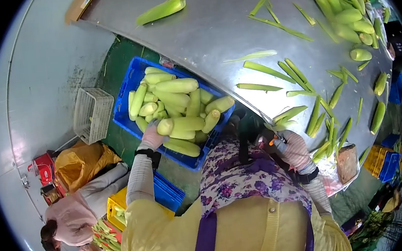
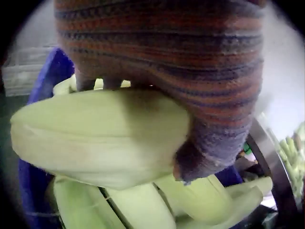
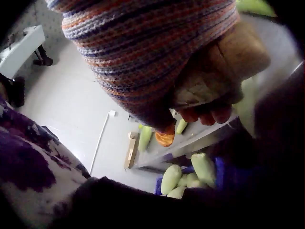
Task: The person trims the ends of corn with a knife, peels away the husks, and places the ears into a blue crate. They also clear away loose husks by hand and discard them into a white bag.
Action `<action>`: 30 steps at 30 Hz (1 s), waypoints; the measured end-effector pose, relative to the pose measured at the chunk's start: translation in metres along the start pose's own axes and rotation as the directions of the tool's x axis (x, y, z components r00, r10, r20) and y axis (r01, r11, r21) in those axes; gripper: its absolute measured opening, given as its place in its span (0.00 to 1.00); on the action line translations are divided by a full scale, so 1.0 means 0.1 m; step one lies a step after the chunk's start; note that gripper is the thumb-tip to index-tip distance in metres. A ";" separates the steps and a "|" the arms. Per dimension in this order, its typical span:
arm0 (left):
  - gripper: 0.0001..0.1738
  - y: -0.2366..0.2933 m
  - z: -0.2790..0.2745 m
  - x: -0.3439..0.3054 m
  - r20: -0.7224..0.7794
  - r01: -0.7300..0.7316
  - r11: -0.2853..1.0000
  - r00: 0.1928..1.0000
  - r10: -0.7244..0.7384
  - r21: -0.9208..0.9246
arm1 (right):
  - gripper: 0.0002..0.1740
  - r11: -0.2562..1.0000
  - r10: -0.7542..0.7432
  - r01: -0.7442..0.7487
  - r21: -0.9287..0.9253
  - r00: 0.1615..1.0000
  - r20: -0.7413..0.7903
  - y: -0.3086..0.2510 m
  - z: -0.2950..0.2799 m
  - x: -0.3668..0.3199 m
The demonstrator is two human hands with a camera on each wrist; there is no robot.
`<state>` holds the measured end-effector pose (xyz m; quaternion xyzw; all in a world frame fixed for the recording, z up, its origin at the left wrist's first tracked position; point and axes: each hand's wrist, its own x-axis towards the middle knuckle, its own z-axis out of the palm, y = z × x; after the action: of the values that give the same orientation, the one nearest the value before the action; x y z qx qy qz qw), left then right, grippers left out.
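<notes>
My left hand (image 1: 152, 136), in a striped knit glove, grips a husked-on ear of corn (image 2: 90, 138) by one end, thumb and fingers curled about it. That ear lies over other pale green ears (image 1: 176, 87) heaped in a blue crate (image 1: 125, 103) beside the table. My right hand (image 1: 295, 150), gloved alike, is near the table's front edge. Its fingers curl round a thick wooden handle (image 3: 243, 50); what the handle belongs to is mostly hidden. An orange fingertip (image 3: 165, 137) shows below that glove in the right wrist view.
Loose green husk leaves (image 1: 302, 76) are scattered over the metal table (image 1: 193, 35). A single ear (image 1: 162, 11) lies at its far left, and a pile of ears (image 1: 346, 14) at far right. A white basket (image 1: 93, 115) stands left. Another person (image 1: 70, 218) is at lower left.
</notes>
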<state>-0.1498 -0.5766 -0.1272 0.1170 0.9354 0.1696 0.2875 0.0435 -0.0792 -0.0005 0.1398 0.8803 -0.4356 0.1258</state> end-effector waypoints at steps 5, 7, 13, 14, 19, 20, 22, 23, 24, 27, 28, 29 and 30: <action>0.46 0.45 -0.25 0.50 0.352 -0.314 0.923 0.909 0.224 0.224 | 0.18 0.997 0.000 0.005 -0.083 0.998 0.065 0.04 0.06 0.11; 0.46 0.68 -0.19 0.80 0.576 -0.233 0.938 0.816 0.044 0.259 | 0.19 0.996 0.013 -0.007 -0.085 0.998 0.065 -0.04 0.07 0.14; 0.47 0.59 -0.04 0.64 0.594 -0.539 0.807 0.740 0.318 0.240 | 0.20 0.997 0.050 -0.043 -0.061 0.992 0.112 -0.10 0.11 0.12; 0.42 0.60 0.00 0.57 0.543 -0.593 0.750 0.749 0.380 0.294 | 0.20 0.998 0.052 -0.047 -0.046 0.991 0.121 -0.13 0.09 0.11; 0.38 0.50 0.30 0.31 0.430 -0.599 0.708 0.788 0.440 0.374 | 0.17 0.998 0.024 -0.021 -0.052 0.998 0.059 0.07 0.15 0.06; 0.38 0.75 0.25 0.22 0.416 -0.533 0.729 0.834 0.363 0.431 | 0.16 0.997 0.071 -0.068 -0.047 0.995 0.067 0.06 0.16 0.02; 0.39 0.94 0.22 0.28 0.417 -0.470 0.730 0.866 0.275 0.496 | 0.16 1.000 0.020 -0.020 -0.011 0.999 0.045 0.10 0.16 0.03; 0.39 0.90 0.26 0.32 0.451 -0.475 0.725 0.857 0.251 0.499 | 0.15 1.000 -0.004 0.004 0.008 0.999 0.037 0.11 0.17 0.02; 0.40 0.91 0.24 0.32 0.485 -0.479 0.721 0.845 0.225 0.501 | 0.15 1.000 0.014 -0.015 0.023 0.999 0.037 0.11 0.16 0.01; 0.42 0.97 0.08 0.45 0.599 -0.510 0.742 0.779 0.185 0.434 | 0.14 0.996 0.064 -0.067 0.056 0.997 0.042 0.06 0.12 0.06; 0.41 1.12 -0.03 0.45 0.571 -0.493 0.747 0.800 0.186 0.446 | 0.14 0.994 0.082 -0.085 0.067 0.996 0.044 0.06 0.11 0.08; 0.41 1.31 -0.13 0.44 0.544 -0.476 0.752 0.818 0.187 0.457 | 0.14 0.991 0.102 -0.106 0.079 0.994 0.048 0.05 0.10 0.10; 0.40 1.43 -0.16 0.41 0.518 -0.457 0.759 0.835 0.186 0.464 | 0.14 0.988 0.123 -0.128 0.089 0.991 0.056 0.05 0.10 0.09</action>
<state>-0.1752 -0.4373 -0.0802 0.3960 0.8161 -0.1012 0.4086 0.0374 -0.0834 -0.0134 0.1896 0.8451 -0.4706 0.1684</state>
